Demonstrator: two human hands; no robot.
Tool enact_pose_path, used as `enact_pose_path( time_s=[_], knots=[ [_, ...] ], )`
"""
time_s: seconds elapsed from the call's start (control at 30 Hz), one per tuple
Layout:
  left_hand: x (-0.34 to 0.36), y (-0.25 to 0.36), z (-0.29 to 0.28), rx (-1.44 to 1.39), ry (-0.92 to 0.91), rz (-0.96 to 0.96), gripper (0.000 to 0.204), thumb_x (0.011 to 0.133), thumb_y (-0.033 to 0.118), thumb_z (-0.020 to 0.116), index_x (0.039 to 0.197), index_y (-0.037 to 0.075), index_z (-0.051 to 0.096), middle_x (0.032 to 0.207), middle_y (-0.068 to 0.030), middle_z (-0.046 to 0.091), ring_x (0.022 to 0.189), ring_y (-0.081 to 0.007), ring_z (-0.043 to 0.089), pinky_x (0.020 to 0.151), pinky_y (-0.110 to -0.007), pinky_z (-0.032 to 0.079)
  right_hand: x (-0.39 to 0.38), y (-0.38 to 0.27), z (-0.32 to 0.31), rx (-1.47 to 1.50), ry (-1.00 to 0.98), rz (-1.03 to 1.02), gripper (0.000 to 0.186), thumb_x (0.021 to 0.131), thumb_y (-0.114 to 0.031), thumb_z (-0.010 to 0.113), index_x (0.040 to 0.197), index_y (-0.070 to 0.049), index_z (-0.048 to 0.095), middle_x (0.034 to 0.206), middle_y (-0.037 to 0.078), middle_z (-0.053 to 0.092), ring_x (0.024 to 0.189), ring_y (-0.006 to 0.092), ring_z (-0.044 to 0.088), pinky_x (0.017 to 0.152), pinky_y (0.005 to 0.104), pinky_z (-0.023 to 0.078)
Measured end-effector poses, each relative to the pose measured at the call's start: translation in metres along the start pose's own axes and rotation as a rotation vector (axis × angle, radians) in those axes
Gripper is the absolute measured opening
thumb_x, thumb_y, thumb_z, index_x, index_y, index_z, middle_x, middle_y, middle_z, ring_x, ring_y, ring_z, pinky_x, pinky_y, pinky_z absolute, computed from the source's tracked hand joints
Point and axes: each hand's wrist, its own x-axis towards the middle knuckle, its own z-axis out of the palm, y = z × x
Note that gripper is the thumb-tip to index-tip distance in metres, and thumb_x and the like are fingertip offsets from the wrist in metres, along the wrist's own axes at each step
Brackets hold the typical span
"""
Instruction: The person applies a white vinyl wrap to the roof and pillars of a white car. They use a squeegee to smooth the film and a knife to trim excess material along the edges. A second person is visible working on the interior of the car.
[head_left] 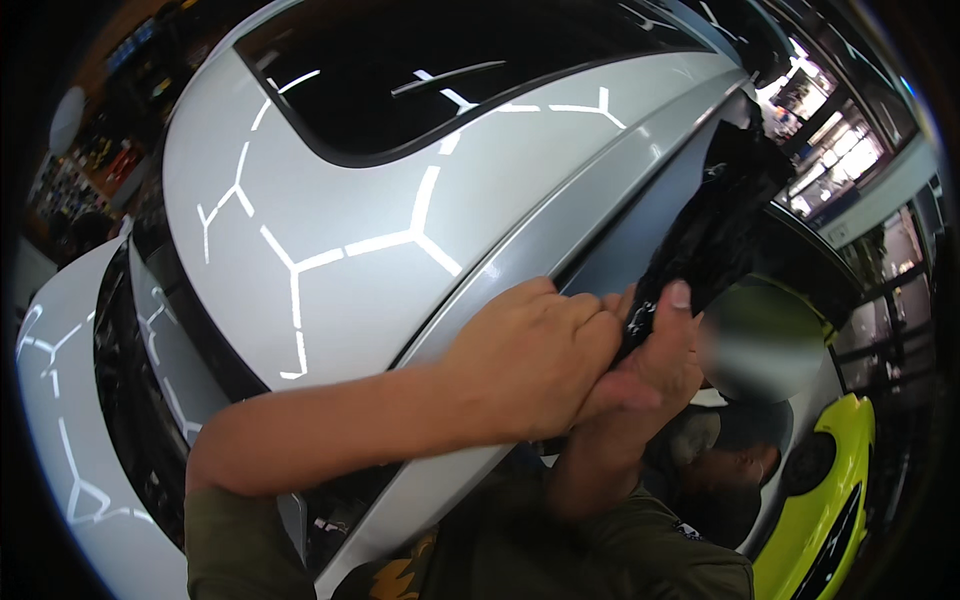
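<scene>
Both my hands are closed and pressed together beside the roof edge of a silver car point(350, 205). My left hand point(540, 345) reaches across from the left, its fingers curled at the lower end of a crumpled, glossy black sheet point(705, 235) that looks like plastic film. Against it from the right, my right hand point(655, 355) grips the same end, thumb pointing up along the sheet. From my hands the sheet runs up and away beside the car's side rail point(530, 225). My left fingertips are partly hidden.
A dark glass panel point(350, 100) is set in the roof, and bright lamp reflections cross the paint. At the lower right stands a yellow-green car point(835, 500). Part of a person's head point(725, 460), perhaps a reflection, shows close on my right. Shelves with small items point(90, 180) are at far left.
</scene>
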Motion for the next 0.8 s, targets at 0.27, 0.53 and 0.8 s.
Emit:
enact_pose_path(
  time_s=[0.27, 0.53, 0.8],
  knots=[
    [0.061, -0.013, 0.017, 0.056, 0.094, 0.08, 0.056, 0.093, 0.053, 0.051, 0.093, -0.002, 0.061, 0.075, -0.0147, 0.06, 0.065, -0.036, 0.06, 0.06, -0.044, 0.048, 0.039, 0.023, -0.005, 0.12, 0.102, 0.21, 0.03, 0.097, -0.025, 0.057, 0.101, 0.004, 0.062, 0.087, 0.012, 0.062, 0.076, 0.0191, 0.062, 0.065, 0.0311, 0.049],
    [0.129, -0.014, 0.023, 0.007, 0.142, -0.018, 0.053, 0.096, 0.05, 0.047, 0.089, 0.0, 0.064, 0.069, -0.0145, 0.064, 0.064, -0.0352, 0.065, 0.058, -0.043, 0.051, 0.112, 0.04, -0.005, 0.866, 0.26, 0.64, 0.041, 0.1, -0.033, 0.05, 0.113, 0.004, 0.058, 0.099, 0.014, 0.061, 0.089, 0.025, 0.062, 0.082, 0.0349, 0.049],
    [0.123, -0.009, 0.019, 0.031, 0.133, 0.091, 0.042, 0.092, 0.044, 0.058, 0.073, 0.007, 0.063, 0.066, -0.011, 0.063, 0.058, -0.0309, 0.064, 0.052, -0.04, 0.05, 0.045, 0.081, -0.064, 1.222, -0.209, 0.899, 0.063, 0.102, -0.053, 0.03, 0.139, -0.004, 0.04, 0.128, 0.012, 0.052, 0.119, 0.0233, 0.052, 0.103, 0.0446, 0.041]
  ],
)
